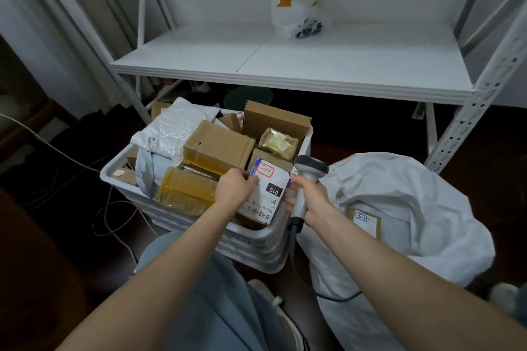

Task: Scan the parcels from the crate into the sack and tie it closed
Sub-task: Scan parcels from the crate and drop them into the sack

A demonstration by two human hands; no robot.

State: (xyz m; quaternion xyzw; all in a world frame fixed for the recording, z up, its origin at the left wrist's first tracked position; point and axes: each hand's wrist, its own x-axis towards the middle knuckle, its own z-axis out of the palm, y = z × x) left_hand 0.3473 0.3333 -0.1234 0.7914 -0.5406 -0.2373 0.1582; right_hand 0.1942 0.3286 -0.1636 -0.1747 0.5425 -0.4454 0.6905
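A white plastic crate [258, 242] on the floor is packed with several cardboard boxes, taped parcels and a grey poly mailer [162, 139]. My left hand [235, 186] grips a labelled parcel [263, 196] over the crate's near right corner, its white shipping label and barcode facing up. My right hand [309, 198] holds a grey corded barcode scanner [309, 172] by the handle, right beside that parcel. To the right the white sack [399, 208] lies open on the floor with one labelled parcel [365, 221] inside.
A white metal shelf rack [285, 68] stands behind the crate, with a white plastic bag [299, 16] on its board. Thin cables [114, 208] trail over the dark floor to the left. The scanner's cord [319, 291] runs down between crate and sack. My knee and shoe show below.
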